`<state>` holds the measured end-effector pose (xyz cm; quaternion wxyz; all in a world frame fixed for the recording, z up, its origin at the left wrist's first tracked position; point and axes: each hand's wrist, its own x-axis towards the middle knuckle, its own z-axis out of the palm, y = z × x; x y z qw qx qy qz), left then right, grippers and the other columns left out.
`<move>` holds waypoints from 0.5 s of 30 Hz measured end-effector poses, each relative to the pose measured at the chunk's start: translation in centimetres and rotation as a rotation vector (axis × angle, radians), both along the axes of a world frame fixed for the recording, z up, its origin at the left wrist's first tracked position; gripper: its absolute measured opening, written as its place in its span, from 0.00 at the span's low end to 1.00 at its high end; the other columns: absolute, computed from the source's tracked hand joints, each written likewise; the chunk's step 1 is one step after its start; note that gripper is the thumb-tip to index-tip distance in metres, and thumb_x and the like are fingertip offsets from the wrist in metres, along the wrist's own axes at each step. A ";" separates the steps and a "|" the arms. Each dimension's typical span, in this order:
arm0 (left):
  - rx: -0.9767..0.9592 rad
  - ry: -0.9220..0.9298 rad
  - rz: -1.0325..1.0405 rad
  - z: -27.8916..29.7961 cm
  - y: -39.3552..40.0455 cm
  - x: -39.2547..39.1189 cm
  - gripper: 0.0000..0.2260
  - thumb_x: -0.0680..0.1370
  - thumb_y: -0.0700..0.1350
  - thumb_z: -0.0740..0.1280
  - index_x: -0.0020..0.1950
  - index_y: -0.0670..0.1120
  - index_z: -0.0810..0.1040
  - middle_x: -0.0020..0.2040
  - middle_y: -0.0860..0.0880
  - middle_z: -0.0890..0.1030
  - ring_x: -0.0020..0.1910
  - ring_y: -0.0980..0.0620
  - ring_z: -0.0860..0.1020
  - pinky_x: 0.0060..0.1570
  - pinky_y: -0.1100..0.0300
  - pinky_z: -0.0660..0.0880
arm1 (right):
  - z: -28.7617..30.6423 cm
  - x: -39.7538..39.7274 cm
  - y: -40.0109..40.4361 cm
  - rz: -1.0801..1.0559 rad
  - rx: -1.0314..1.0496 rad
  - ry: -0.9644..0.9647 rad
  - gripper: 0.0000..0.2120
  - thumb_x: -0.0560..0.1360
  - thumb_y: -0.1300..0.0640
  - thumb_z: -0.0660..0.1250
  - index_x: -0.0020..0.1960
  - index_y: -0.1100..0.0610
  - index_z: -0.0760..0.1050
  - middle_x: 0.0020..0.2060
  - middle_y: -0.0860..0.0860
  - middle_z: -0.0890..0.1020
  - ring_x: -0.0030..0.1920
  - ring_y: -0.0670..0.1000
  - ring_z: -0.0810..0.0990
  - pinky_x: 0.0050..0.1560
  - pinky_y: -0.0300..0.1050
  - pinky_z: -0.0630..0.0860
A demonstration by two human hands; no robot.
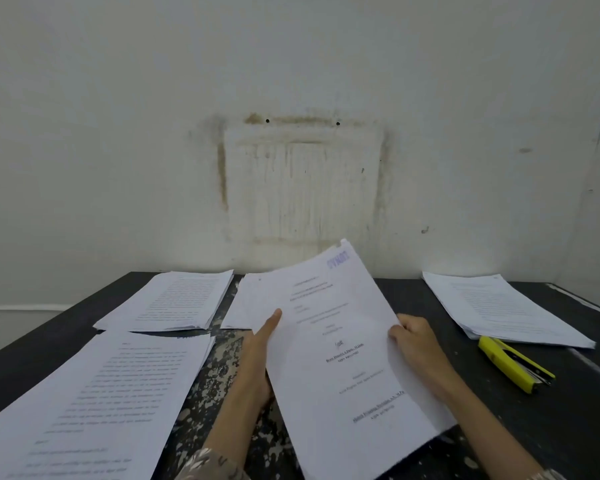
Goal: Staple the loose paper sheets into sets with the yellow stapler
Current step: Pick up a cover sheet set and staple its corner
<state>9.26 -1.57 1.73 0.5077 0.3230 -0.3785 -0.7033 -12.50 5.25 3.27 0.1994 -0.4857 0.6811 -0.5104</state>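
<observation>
- Both hands hold one set (340, 344) of sheets, tilted up off the table (499, 393), its top corner leaning away to the right.
- The left hand (258, 355) grips the set's left edge, thumb laid flat on the front page and the other fingers hidden behind the paper.
- The right hand (418, 348) pinches the right edge, fingers curled round it from behind.
- The stapler (515, 363) lies flat on the table to the right of the right hand, near it but not touching, and well apart from the left hand; the right hand is plainly the nearer one.
- Its long axis runs diagonally, one end towards the wall and nearer the hands, the metal end towards the person and further right. I cannot tell which end is the mouth.
- Judgement: the coming move likely needs the right hand to let go and reach sideways, while the left keeps the set.
- Just beyond the stapler lies a stack (503, 308); two more piles (174, 301) (90, 403) lie left of the left hand, and another sheet (246, 303) sits behind the held set.
- The table is dark, with worn, flaking patches between the hands; a stained white wall (302, 133) stands behind.
</observation>
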 end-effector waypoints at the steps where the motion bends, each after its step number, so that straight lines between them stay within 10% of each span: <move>1: 0.031 0.029 -0.023 0.0 0.0 0.1 0.32 0.63 0.55 0.76 0.64 0.48 0.74 0.58 0.46 0.81 0.56 0.43 0.79 0.54 0.48 0.76 | 0.0 -0.2 0.1 0.019 0.023 0.007 0.13 0.72 0.67 0.55 0.33 0.55 0.58 0.30 0.52 0.61 0.34 0.51 0.59 0.36 0.45 0.54; 11: -0.019 -0.124 0.181 -0.3 0.4 -0.4 0.14 0.76 0.43 0.66 0.61 0.41 0.73 0.49 0.45 0.81 0.45 0.46 0.79 0.37 0.56 0.76 | -0.6 -1.5 0.3 0.069 0.237 0.095 0.10 0.75 0.64 0.57 0.35 0.58 0.65 0.32 0.51 0.68 0.32 0.48 0.65 0.34 0.42 0.61; 15: -0.025 -0.156 0.148 -0.3 1.1 -1.0 0.15 0.76 0.43 0.66 0.61 0.40 0.74 0.49 0.44 0.81 0.45 0.45 0.80 0.37 0.56 0.77 | 0.0 -0.9 -0.1 -0.046 0.178 0.320 0.11 0.77 0.61 0.60 0.58 0.60 0.71 0.53 0.54 0.73 0.52 0.51 0.73 0.52 0.43 0.71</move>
